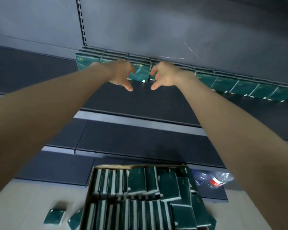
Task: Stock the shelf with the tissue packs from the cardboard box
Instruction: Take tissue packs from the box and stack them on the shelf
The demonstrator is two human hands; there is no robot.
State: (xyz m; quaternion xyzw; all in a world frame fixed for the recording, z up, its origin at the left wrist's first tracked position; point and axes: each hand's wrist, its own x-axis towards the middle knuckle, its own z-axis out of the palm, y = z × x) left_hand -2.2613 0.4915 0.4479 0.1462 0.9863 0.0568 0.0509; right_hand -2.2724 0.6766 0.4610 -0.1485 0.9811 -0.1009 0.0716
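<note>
both arms reach to the back of the dark grey metal shelf (pixel 140 103), where a row of dark green, plastic-wrapped rectangular tissue packs (pixel 239 85) stands on edge. the left hand (pixel 118 73) and right hand (pixel 165 75) flank one green pack (pixel 139 73), fingers curled at its sides, thumbs spread below; whether they pinch it or only nudge it cannot be told. more packs fill the open brown cardboard box (pixel 90 188) below. the packs look light, soft and slippery in film, so they are best taken across the broad faces, several squeezed together.
</note>
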